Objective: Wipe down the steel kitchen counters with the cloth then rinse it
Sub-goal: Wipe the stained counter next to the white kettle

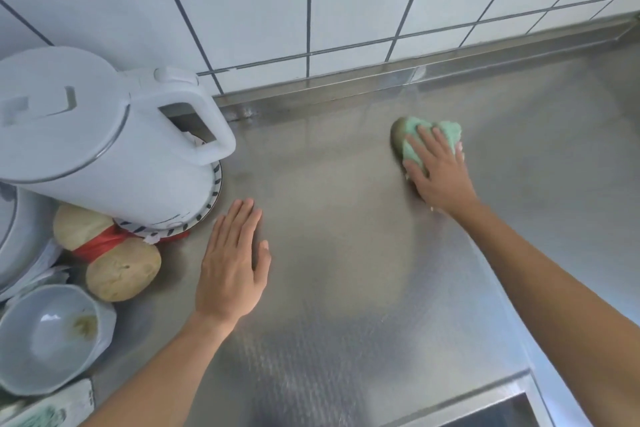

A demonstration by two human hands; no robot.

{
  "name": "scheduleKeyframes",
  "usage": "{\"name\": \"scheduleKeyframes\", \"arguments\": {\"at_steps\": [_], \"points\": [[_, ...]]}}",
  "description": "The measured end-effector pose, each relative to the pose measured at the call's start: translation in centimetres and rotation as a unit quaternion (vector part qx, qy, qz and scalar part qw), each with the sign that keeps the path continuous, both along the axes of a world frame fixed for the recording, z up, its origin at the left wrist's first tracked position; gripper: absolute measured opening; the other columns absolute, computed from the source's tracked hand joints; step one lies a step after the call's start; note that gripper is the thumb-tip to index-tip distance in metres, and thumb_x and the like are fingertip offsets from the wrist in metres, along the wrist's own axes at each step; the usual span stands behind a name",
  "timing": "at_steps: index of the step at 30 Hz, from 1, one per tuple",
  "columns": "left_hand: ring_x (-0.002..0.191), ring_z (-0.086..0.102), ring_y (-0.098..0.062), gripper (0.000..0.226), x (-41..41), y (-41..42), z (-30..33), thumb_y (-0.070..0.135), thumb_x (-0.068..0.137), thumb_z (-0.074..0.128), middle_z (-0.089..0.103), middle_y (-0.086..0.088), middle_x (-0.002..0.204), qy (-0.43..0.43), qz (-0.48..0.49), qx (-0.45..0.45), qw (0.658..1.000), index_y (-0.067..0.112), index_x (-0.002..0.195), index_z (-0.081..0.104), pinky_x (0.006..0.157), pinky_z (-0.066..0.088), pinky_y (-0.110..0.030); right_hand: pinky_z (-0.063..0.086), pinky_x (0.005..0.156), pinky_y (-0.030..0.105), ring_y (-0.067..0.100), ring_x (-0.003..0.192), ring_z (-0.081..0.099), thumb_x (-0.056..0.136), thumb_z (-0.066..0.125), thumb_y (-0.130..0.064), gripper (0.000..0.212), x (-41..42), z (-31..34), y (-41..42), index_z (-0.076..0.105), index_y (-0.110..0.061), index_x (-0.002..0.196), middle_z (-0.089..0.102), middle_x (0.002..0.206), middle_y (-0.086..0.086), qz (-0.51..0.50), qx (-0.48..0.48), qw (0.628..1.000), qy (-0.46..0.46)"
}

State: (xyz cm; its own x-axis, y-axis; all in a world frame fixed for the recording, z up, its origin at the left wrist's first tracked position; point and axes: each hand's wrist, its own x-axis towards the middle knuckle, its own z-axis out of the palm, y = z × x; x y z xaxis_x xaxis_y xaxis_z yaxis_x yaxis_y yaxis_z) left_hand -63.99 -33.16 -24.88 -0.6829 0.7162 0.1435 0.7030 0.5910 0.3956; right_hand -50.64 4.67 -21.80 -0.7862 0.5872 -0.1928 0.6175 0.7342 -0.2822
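Green cloth (427,140) under flat right hand (438,177), left hand (232,267) flat on steel counter (346,218).

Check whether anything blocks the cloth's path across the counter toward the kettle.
Nothing lies between the green cloth under the right hand and the white kettle except the left hand, resting flat on the bare steel counter.

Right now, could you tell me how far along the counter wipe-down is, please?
In hand: the right hand presses the green cloth on the counter near the wall; the left hand rests flat. Done: cannot tell. Left: the cluttered corner by the jug, then rinsing.
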Motion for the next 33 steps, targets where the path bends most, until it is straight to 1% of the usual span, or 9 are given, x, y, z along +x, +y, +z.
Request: {"name": "scheduleKeyframes", "arguments": {"at_steps": [2, 4, 8, 14, 18, 21, 24, 27, 33], "points": [[0.159, 0.031, -0.025, 0.052, 0.1, 0.0, 0.1, 0.023, 0.104, 0.047, 0.042, -0.010, 0.166, -0.002, 0.001, 0.000, 1.000, 0.005, 0.153, 0.048, 0.129, 0.027, -0.050, -0.004, 0.125, 0.062, 0.022, 0.160, -0.001, 0.108, 0.036, -0.045, 0.054, -3.7, -0.2, -0.6, 0.028, -0.031, 0.161, 0.011, 0.173, -0.003, -0.086, -0.007, 0.996, -0.017], [0.159, 0.030, -0.025, 0.052, 0.1, 0.0, 0.2, 0.024, 0.105, 0.045, 0.042, -0.010, 0.166, -0.003, -0.001, 0.001, 1.000, 0.005, 0.153, 0.047, 0.129, 0.026, -0.050, -0.008, 0.123, 0.062, 0.022, 0.159, -0.007, 0.108, 0.031, -0.047, 0.056, -6.9, -0.4, -3.7, 0.023, -0.035, 0.161, 0.005, 0.173, -0.006, -0.104, -0.019, 0.994, -0.016], [0.158, 0.033, -0.028, 0.049, 0.0, 0.1, 0.4, 0.018, 0.105, 0.045, 0.044, -0.013, 0.164, -0.002, -0.005, 0.005, 1.000, 0.003, 0.151, 0.049, 0.129, 0.026, -0.051, -0.005, 0.126, 0.057, 0.024, 0.160, 0.000, 0.107, 0.036, -0.045, 0.054, -8.1, -0.8, -15.5, 0.030, -0.033, 0.160, 0.015, 0.172, -0.004, 0.038, 0.000, 0.999, 0.022], [0.153, 0.041, -0.028, 0.040, 0.0, -0.4, 1.4, -0.005, 0.100, 0.041, 0.055, -0.014, 0.155, -0.088, 0.018, 0.079, 0.993, -0.001, 0.133, 0.063, 0.132, 0.021, -0.044, 0.001, 0.127, 0.056, 0.023, 0.159, 0.012, 0.106, 0.042, -0.040, 0.051, 4.9, -1.4, -29.8, 0.042, -0.031, 0.155, 0.028, 0.168, -0.005, 0.155, -0.013, 0.986, 0.063], [0.153, 0.042, -0.032, 0.038, 1.6, -3.0, 1.5, -0.003, 0.099, 0.051, 0.055, -0.016, 0.155, -0.096, -0.007, 0.053, 0.994, -0.001, 0.135, 0.062, 0.130, 0.024, -0.050, 0.015, 0.126, 0.059, 0.020, 0.160, 0.011, 0.108, 0.034, -0.046, 0.052, 16.9, -0.9, -27.0, 0.034, -0.033, 0.159, 0.024, 0.170, -0.007, 0.203, 0.023, 0.979, 0.019], [0.150, 0.046, -0.035, 0.038, 4.5, -7.2, 1.2, 0.005, 0.100, 0.054, 0.055, -0.018, 0.154, -0.056, -0.024, 0.039, 0.997, -0.001, 0.137, 0.063, 0.126, 0.028, -0.055, 0.019, 0.123, 0.063, 0.022, 0.159, 0.013, 0.107, 0.035, -0.044, 0.052, 20.1, -0.2, -21.5, 0.031, -0.034, 0.158, 0.026, 0.169, -0.005, 0.091, 0.002, 0.996, -0.009], [0.148, 0.048, -0.034, 0.040, 8.2, -15.3, 1.8, 0.012, 0.100, 0.053, 0.057, -0.016, 0.153, 0.007, -0.026, 0.009, 1.000, 0.001, 0.137, 0.065, 0.124, 0.033, -0.057, 0.007, 0.125, 0.063, 0.024, 0.159, 0.009, 0.108, 0.044, -0.037, 0.051, 18.3, 0.2, -22.5, 0.037, -0.028, 0.158, 0.023, 0.170, -0.001, -0.067, -0.010, 0.998, 0.011], [0.150, 0.046, -0.033, 0.043, 9.8, -18.1, 0.8, 0.019, 0.103, 0.048, 0.056, -0.016, 0.154, -0.002, 0.004, -0.006, 1.000, 0.001, 0.139, 0.063, 0.124, 0.034, -0.056, -0.004, 0.125, 0.058, 0.022, 0.160, 0.002, 0.108, 0.040, -0.040, 0.053, 12.8, -0.3, -23.0, 0.034, -0.028, 0.159, 0.015, 0.172, -0.002, -0.170, -0.014, 0.985, 0.010], [0.156, 0.036, -0.030, 0.045, 10.4, -21.4, -0.4, 0.018, 0.108, 0.040, 0.047, -0.014, 0.162, 0.009, -0.028, -0.007, 1.000, 0.004, 0.149, 0.054, 0.129, 0.025, -0.052, 0.001, 0.126, 0.058, 0.025, 0.160, 0.002, 0.107, 0.036, -0.047, 0.054, 3.0, -0.6, -35.9, 0.032, -0.034, 0.159, 0.017, 0.172, -0.004, 0.022, -0.015, 1.000, 0.013]]}}
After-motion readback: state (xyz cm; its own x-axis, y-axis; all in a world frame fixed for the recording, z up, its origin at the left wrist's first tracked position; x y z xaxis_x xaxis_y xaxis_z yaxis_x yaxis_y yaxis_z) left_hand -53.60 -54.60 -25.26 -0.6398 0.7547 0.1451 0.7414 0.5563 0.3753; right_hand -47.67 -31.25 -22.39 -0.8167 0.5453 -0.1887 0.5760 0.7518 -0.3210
